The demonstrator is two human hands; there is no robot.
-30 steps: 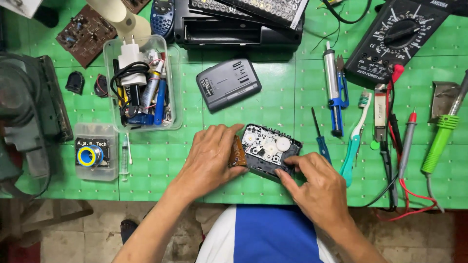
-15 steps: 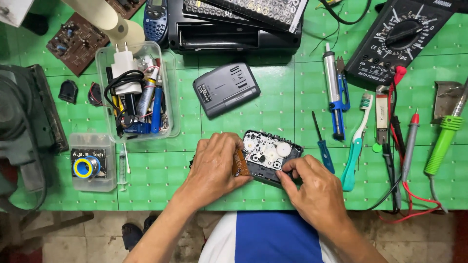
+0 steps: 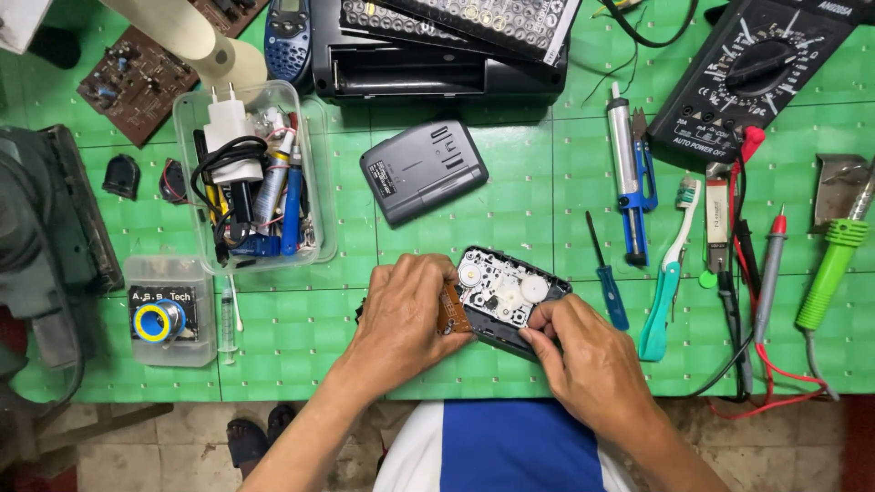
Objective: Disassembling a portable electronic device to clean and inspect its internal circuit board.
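Green tiled bench top (image 3: pixel 510 210), seen from above, crowded with repair gear; the person sits at the near edge.

Work piece: small opened cassette mechanism (image 3: pixel 506 299), black frame, white gears and rollers exposed face up. It lies at the near middle of the bench, long axis tilted, running from upper left down to lower right. A brown circuit board (image 3: pixel 452 310) sits at its left end, partly under the fingers.

Left hand (image 3: pixel 406 314): fingers curled down over the left end of the mechanism and the board, pressing or holding them; exact contact of the fingertips is hidden by the hand itself.

Right hand (image 3: pixel 583 360): thumb and forefinger closed together at the lower right edge of the frame, pinching it or some small part there; which one, cannot tell.

Both hands touch the piece, one at each end of its long axis. The right one has the finer grip.

Nearby, untouched: grey back cover (image 3: pixel 424 170) beyond the piece, blue screwdriver (image 3: pixel 606 273) just right of it, toothbrush (image 3: pixel 670 269), clear tray of tools (image 3: pixel 251 178) to the left
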